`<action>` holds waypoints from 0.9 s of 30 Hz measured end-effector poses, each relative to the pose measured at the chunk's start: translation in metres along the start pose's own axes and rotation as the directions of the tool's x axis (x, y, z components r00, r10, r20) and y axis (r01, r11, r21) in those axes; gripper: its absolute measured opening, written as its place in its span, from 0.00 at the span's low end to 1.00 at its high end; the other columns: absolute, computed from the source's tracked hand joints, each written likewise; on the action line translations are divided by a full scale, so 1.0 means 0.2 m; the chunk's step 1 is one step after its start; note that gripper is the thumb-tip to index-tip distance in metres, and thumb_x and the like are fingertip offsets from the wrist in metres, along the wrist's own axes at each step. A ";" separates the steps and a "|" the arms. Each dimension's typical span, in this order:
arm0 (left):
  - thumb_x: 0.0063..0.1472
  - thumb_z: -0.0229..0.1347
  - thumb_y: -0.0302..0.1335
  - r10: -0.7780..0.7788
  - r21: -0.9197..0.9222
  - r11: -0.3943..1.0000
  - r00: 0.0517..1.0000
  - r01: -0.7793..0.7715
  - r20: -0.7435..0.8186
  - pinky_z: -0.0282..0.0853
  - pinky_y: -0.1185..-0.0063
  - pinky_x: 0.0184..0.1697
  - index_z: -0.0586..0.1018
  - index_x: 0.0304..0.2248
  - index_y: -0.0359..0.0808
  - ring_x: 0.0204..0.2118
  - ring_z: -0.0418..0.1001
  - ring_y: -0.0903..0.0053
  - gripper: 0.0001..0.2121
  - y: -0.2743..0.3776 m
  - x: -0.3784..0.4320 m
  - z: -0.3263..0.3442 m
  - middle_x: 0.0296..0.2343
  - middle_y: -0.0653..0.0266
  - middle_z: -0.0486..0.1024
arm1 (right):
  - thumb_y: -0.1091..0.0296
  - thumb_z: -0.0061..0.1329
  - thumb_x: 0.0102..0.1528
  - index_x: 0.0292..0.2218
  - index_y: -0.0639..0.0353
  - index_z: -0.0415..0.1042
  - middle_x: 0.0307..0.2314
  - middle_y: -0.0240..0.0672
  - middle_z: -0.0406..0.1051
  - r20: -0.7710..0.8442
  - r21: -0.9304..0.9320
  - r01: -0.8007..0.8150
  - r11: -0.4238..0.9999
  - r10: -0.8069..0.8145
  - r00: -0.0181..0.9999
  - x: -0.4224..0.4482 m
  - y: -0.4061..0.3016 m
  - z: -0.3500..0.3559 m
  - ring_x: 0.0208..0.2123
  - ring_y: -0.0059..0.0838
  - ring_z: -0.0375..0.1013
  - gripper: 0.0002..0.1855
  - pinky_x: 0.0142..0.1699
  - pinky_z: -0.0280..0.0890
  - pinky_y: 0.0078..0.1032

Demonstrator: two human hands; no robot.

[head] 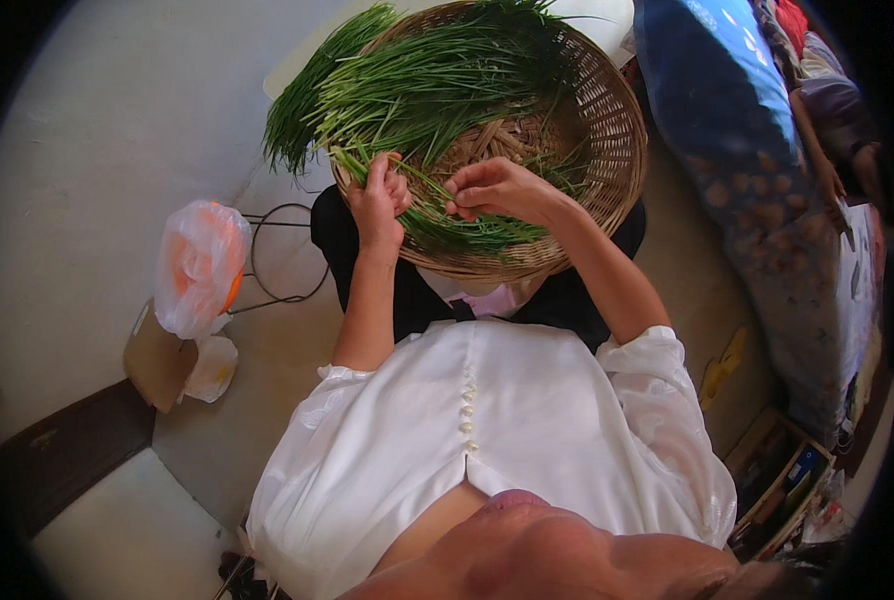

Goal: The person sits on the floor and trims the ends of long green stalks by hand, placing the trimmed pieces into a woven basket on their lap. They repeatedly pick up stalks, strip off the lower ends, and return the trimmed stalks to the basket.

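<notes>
A round woven wicker basket rests on my lap, with long green chives heaped across its far and left parts. More chives hang over its left rim. My left hand is closed around a small bunch of stalks at the near left rim. Over the near part of the basket, my right hand pinches a thin green stalk that runs between both hands. Below the hands lie loose green blades along the near inner wall. Scattered bits cover part of the woven bottom.
At the left are a plastic bag with something orange inside, a wire ring stand and a cardboard piece. A cloth-covered table stands at the right, with another person's arm beyond it. A drawer or box is lower right.
</notes>
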State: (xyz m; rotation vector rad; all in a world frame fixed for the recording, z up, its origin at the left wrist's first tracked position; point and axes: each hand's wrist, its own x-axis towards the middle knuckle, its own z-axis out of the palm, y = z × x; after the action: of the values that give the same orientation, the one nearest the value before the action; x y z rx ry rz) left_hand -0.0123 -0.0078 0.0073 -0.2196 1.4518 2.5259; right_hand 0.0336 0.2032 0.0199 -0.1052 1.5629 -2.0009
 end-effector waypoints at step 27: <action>0.70 0.44 0.33 0.042 -0.244 0.970 0.996 -0.021 0.080 0.39 0.82 0.15 0.76 0.32 0.34 0.13 0.45 0.88 0.14 -0.01 0.01 -0.09 0.13 0.77 0.50 | 0.68 0.52 0.54 0.37 0.62 0.78 0.30 0.39 0.76 -0.338 -0.896 -0.146 0.420 -0.428 0.838 0.16 -0.03 -0.45 0.31 0.37 0.76 0.10 0.36 0.70 0.34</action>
State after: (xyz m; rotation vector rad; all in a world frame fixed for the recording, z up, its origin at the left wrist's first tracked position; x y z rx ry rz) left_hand -0.0125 -0.0224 -0.0045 -0.1283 1.1221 2.7007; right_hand -0.0310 0.2658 -0.0121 -0.1177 2.9881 -1.0278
